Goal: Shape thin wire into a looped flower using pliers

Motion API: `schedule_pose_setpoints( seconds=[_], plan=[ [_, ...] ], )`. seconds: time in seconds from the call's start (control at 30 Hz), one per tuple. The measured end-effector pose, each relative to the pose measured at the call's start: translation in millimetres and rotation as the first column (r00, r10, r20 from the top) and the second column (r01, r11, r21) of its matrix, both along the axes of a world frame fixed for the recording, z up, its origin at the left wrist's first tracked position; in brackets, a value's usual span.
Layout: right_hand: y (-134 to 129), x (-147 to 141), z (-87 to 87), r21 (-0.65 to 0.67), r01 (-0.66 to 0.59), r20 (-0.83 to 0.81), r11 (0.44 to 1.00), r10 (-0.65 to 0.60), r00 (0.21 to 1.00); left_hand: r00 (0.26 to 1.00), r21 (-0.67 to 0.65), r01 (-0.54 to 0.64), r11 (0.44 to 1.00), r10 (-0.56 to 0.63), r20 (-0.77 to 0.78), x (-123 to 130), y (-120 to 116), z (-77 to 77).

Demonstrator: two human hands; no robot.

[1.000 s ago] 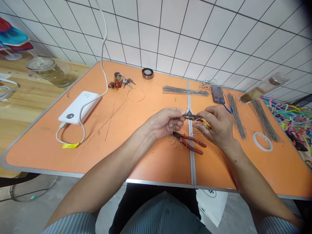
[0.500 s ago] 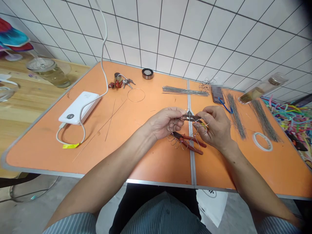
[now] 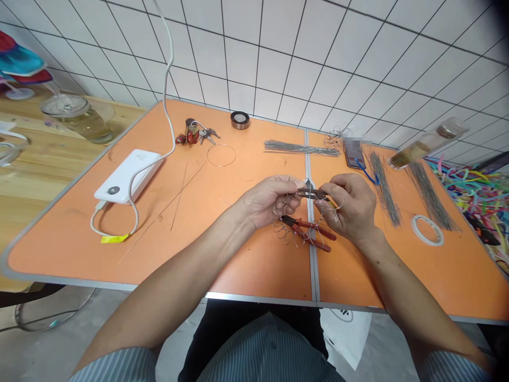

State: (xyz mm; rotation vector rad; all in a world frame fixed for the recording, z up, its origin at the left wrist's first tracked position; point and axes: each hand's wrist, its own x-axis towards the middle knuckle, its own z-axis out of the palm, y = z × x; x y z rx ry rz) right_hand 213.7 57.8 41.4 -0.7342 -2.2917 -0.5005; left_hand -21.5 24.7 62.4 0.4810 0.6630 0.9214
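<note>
My left hand (image 3: 268, 200) pinches a thin bent wire (image 3: 283, 208) that curls into loops around its fingers. Closed around small pliers (image 3: 314, 194) is my right hand (image 3: 350, 206); the dark jaws point left and meet the wire at my left fingertips. A bit of yellow handle shows, and the rest is hidden in the palm. More wire loops hang by the right fingers. Beneath both hands, red-handled pliers (image 3: 318, 243) lie on the table among curled wire ends.
On the orange table (image 3: 246, 270) are a white power bank (image 3: 127, 178), keys (image 3: 207, 135), black tape (image 3: 240, 120), a wire ring (image 3: 221, 155), bundles of straight wire (image 3: 298, 148), a phone (image 3: 353, 154) and a white tape roll (image 3: 427, 230). A glass bottle (image 3: 427, 143) stands back right.
Almost nothing differs. The view has shifted very slightly, and the pliers in my right hand have turned a little; both hands stay in the same place.
</note>
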Motion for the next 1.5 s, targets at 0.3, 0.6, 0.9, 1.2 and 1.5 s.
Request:
schedule_pose_setpoints(
  seconds=[0.3,0.6,0.9,1.2,1.5],
  plan=[
    [0.4,-1.0,1.1,0.042,-0.004,0.003,0.999,0.004,1.000,1.000,-0.001,0.012,1.000,-0.012,0.016,-0.8,0.6,-2.0],
    [3.4,-2.3,1.3,0.114,-0.043,-0.016,0.993,0.045,0.999,1.000,-0.010,0.021,1.000,-0.021,0.018,-0.3,0.6,-0.7],
    [3.1,-1.4,5.1,0.111,-0.065,0.015,0.992,0.063,0.998,0.999,-0.025,0.028,0.999,-0.027,0.032,0.7,0.2,-2.8],
    [5.1,8.1,1.0,0.020,-0.042,0.028,0.999,0.042,0.999,0.998,-0.030,0.049,0.998,-0.048,0.029,1.3,-1.3,-4.2],
    [4.8,13.2,0.4,0.011,-0.014,0.080,1.000,0.013,0.997,0.998,-0.030,0.056,0.998,-0.055,0.044,1.4,-1.9,-6.2]
  ],
)
